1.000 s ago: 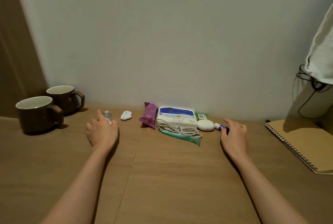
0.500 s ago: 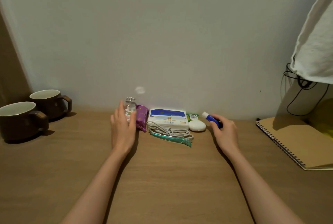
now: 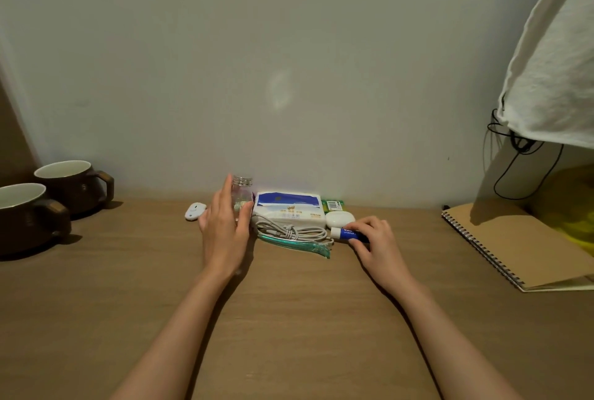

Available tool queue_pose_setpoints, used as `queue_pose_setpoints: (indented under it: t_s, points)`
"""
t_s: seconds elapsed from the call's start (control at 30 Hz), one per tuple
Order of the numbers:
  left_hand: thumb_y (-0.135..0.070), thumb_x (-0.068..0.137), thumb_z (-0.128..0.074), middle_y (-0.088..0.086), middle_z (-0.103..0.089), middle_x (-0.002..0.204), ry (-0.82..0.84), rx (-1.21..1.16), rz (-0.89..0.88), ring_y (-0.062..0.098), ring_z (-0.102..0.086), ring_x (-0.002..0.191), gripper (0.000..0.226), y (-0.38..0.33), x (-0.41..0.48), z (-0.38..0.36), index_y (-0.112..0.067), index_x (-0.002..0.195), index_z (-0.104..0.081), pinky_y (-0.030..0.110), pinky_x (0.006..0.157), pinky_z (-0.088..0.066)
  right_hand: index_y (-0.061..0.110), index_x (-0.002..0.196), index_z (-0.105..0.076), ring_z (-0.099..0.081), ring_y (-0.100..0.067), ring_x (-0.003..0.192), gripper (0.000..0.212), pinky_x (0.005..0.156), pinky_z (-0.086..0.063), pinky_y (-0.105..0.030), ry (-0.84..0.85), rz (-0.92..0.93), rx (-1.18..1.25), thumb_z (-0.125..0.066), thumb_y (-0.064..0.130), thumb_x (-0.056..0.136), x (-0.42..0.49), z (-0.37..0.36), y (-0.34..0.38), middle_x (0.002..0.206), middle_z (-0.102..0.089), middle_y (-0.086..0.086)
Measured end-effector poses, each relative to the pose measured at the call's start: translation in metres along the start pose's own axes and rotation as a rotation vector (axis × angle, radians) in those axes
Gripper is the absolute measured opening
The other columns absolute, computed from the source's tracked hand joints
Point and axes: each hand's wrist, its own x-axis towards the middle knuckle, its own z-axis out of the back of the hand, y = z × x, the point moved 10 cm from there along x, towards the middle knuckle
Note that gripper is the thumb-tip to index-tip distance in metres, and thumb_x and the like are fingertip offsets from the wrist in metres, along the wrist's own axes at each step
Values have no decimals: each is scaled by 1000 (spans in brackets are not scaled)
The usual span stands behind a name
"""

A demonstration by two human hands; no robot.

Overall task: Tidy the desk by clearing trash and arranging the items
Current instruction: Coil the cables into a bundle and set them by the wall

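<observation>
My left hand [image 3: 225,229] wraps around a small clear glass jar [image 3: 241,193] that stands upright against the left side of a white and blue tissue pack [image 3: 289,210] near the wall. My right hand [image 3: 374,242] presses a blue and white lip balm stick [image 3: 345,233] flat on the desk, just in front of a white oval case [image 3: 340,218]. A coiled white cable [image 3: 289,230] and a teal plastic wrapper [image 3: 295,243] lie in front of the tissue pack. A small white clip-like item [image 3: 194,210] sits left of my left hand. The purple packet is hidden.
Two brown mugs [image 3: 48,197] stand at the far left of the wooden desk [image 3: 289,319]. A spiral notebook [image 3: 514,245] lies at the right, under a hanging white cloth [image 3: 553,61] and black cords [image 3: 514,158]. A green packet [image 3: 334,205] lies behind the oval case.
My left hand carried the jar rightwards and set it beside the tissue pack, covering the purple packet. My right hand lowered the lip balm from tilted in the air to flat on the desk.
</observation>
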Motion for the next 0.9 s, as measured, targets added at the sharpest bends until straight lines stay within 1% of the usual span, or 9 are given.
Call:
queue_pose_setpoints:
  t_s: [0.07, 0.17, 0.3, 0.4, 0.53, 0.67, 0.77, 0.83, 0.9]
  points:
    - [-25, 96, -47, 4, -44, 142, 6, -8, -18, 22, -43, 125, 55, 0, -1, 2, -19, 146, -25, 45, 107, -29, 14, 115, -67, -40, -10, 92, 28, 74, -31, -11, -5, -19, -4, -64, 10, 88, 1, 0, -2, 99, -51, 6]
    - [-24, 95, -51, 4, -43, 143, 6, -34, -24, 22, -46, 123, 58, 5, -4, 11, -21, 147, -25, 43, 102, -37, 16, 118, -67, -39, -10, 92, 29, 76, -30, -19, 1, -73, -25, -62, 13, 90, 1, 0, -7, 96, -49, 7]
    - [-23, 92, -57, 4, -43, 140, 43, -101, 37, 11, -48, 113, 66, 19, -9, 19, -25, 148, -22, 32, 89, -44, 18, 120, -66, -38, -11, 94, 30, 78, -28, -21, 16, -74, -30, -62, 14, 90, 2, 0, -5, 96, -49, 8]
    - [-19, 87, -63, 3, -46, 133, 79, -139, 51, 15, -53, 110, 68, 27, -9, 15, -26, 144, -29, 41, 92, -50, 19, 119, -67, -38, -11, 95, 32, 80, -28, -20, 20, -60, -8, -63, 10, 89, 2, -1, -1, 98, -50, 7]
    - [-14, 83, -68, 6, -52, 127, 94, -80, -7, 13, -52, 108, 64, 22, -10, 12, -20, 140, -39, 39, 94, -49, 18, 118, -67, -40, -12, 97, 31, 82, -30, -21, 13, -74, -1, -63, 7, 89, 1, 0, 0, 103, -53, 3]
    - [-21, 84, -67, 5, -51, 129, 58, -114, 54, 16, -53, 111, 71, 35, -5, 21, -23, 145, -30, 42, 95, -49, 17, 110, -67, -41, -11, 97, 25, 80, -33, -21, -9, -95, -5, -64, 7, 88, 2, 2, -3, 106, -57, 0]
    - [-21, 84, -67, 7, -52, 130, -41, -146, 121, 11, -52, 108, 78, 47, 4, 41, -22, 148, -22, 33, 94, -46, 15, 108, -68, -40, -9, 96, 23, 81, -33, -20, -22, -110, -8, -65, 7, 87, 4, 1, -4, 106, -56, 0]
    - [-18, 84, -67, 7, -52, 131, -88, -148, 150, 9, -50, 109, 78, 54, 10, 50, -20, 148, -22, 29, 91, -45, 15, 107, -69, -40, -9, 95, 22, 80, -33, -20, -39, -120, -11, -66, 9, 86, 5, 2, -5, 102, -54, 2]
    - [-18, 84, -67, 8, -51, 132, -106, -141, 174, 13, -51, 112, 74, 64, 16, 51, -18, 146, -27, 31, 92, -46, 15, 105, -70, -40, -10, 95, 21, 80, -33, -21, -61, -123, -6, -67, 9, 85, 6, 2, -5, 97, -51, 5]
